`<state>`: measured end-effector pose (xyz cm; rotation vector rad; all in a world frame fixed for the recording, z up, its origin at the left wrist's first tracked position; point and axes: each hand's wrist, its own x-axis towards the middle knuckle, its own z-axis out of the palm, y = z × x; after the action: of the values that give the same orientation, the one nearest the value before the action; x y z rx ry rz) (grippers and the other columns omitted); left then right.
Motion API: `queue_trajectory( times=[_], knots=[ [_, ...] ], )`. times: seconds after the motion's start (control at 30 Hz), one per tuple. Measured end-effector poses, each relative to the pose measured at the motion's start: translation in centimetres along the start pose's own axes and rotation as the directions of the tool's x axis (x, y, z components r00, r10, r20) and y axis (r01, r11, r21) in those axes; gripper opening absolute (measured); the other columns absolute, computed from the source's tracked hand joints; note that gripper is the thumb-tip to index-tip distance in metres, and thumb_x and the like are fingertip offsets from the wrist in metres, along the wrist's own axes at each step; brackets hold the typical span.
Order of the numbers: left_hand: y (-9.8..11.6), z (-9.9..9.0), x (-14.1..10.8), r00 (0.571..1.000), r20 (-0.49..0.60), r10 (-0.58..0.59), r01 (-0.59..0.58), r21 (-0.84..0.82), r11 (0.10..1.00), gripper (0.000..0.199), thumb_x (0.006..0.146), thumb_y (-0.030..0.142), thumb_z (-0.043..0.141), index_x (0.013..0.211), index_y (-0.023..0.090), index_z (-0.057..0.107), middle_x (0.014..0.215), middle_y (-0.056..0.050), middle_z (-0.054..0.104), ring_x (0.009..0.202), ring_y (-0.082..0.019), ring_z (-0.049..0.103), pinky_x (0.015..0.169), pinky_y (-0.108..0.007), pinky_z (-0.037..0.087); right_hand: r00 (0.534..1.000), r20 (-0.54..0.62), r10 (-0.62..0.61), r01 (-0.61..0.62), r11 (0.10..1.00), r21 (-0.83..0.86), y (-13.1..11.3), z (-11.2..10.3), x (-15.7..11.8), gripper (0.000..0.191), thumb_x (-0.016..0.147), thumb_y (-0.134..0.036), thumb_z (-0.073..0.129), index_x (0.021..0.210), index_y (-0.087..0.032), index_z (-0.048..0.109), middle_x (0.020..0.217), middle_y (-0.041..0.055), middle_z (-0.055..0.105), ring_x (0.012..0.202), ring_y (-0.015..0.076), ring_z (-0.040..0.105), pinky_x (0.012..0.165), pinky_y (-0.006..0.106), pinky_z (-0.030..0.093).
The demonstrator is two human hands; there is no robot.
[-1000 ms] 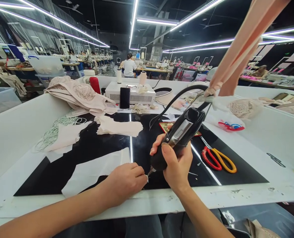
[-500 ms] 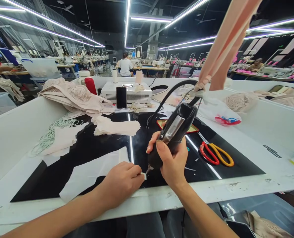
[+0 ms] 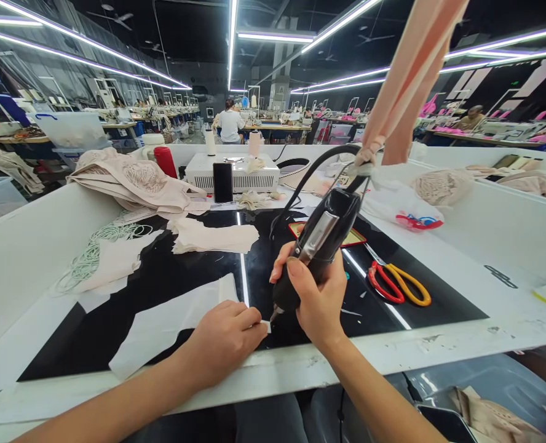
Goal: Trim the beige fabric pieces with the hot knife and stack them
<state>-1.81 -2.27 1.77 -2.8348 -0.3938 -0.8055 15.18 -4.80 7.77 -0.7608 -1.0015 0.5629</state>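
Note:
My right hand (image 3: 316, 289) is wrapped round a black corded hand tool (image 3: 326, 237) with a silver lever and a narrow metal tip. The tool tilts, its tip pointing down toward a small white fabric strip (image 3: 268, 326). I cannot tell whether tip and strip touch. My left hand (image 3: 229, 337) rests low on the black board (image 3: 171, 301), fingers closed on that strip; only its end shows past the fingertips. Beside and partly behind the left hand lies a white fabric piece (image 3: 176, 312). A peach cloth strip (image 3: 406, 80) is tied at the tool's upper end and runs upward.
Red-and-yellow-handled scissors (image 3: 399, 283) lie right of the tool, near a red-rimmed tray (image 3: 356, 237). Cut fabric pieces (image 3: 215, 237), green cord (image 3: 88, 258) and a beige garment pile (image 3: 130, 178) occupy the left. A phone (image 3: 222, 183) stands before a white box (image 3: 254, 172).
The whole view has shifted very slightly. Both hands, the tool and the fabric strip keep nearly the same positions relative to each other.

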Motion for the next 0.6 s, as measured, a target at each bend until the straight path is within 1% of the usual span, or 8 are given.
queue_trajectory(
  times=[0.13,0.3,0.43,0.5,0.6],
  knots=[
    [-0.05,0.04,0.0,1.0,-0.003,-0.004,0.004,-0.012,1.0,0.028,0.11,0.016,0.045,0.092,0.02,0.065,0.076,0.001,0.06,0.066,-0.017,0.054,0.062,-0.034,0.042,1.0,0.002,0.01,-0.01,1.0,0.004,-0.03,0.06,0.05,0.031,0.089,-0.04,0.08,0.101,-0.026,0.054,0.078,-0.0062,0.066,0.058,0.0117,0.061,0.055,0.027,0.055],
    [-0.11,0.14,-0.05,1.0,0.005,-0.01,0.011,-0.023,1.0,0.028,0.11,0.016,0.046,0.089,0.02,0.064,0.074,0.001,0.059,0.065,-0.017,0.053,0.062,-0.033,0.041,1.0,0.012,0.019,-0.019,1.0,-0.017,0.09,0.18,-0.08,0.031,0.089,-0.039,0.078,0.102,-0.027,0.053,0.075,-0.0068,0.065,0.057,0.0119,0.061,0.055,0.027,0.056],
    [-0.22,0.2,-0.16,1.0,0.011,-0.006,0.006,-0.05,0.999,0.026,0.11,0.017,0.046,0.094,0.019,0.066,0.076,0.001,0.061,0.067,-0.018,0.055,0.062,-0.033,0.042,1.0,-0.001,0.021,-0.021,0.999,-0.037,0.07,0.27,-0.06,0.028,0.089,-0.037,0.077,0.098,-0.026,0.053,0.075,-0.0062,0.067,0.056,0.0117,0.062,0.054,0.026,0.055],
    [-0.3,0.28,-0.21,1.0,0.01,-0.006,0.007,-0.059,0.998,0.025,0.11,0.017,0.047,0.096,0.019,0.067,0.077,0.0,0.063,0.068,-0.018,0.057,0.062,-0.033,0.042,1.0,-0.005,0.024,-0.024,1.0,-0.02,-0.04,0.19,-0.07,0.029,0.089,-0.037,0.078,0.097,-0.026,0.053,0.076,-0.0057,0.067,0.056,0.0117,0.063,0.054,0.026,0.055],
    [-0.41,0.41,-0.24,1.0,-0.001,-0.005,0.004,-0.064,0.998,0.024,0.11,0.017,0.047,0.099,0.018,0.068,0.079,0.0,0.065,0.069,-0.019,0.059,0.062,-0.033,0.042,1.0,-0.007,0.023,-0.023,0.999,0.036,-0.35,-0.04,-0.24,0.03,0.089,-0.039,0.079,0.102,-0.025,0.056,0.079,-0.0056,0.068,0.057,0.0116,0.063,0.056,0.027,0.056]
  ],
)
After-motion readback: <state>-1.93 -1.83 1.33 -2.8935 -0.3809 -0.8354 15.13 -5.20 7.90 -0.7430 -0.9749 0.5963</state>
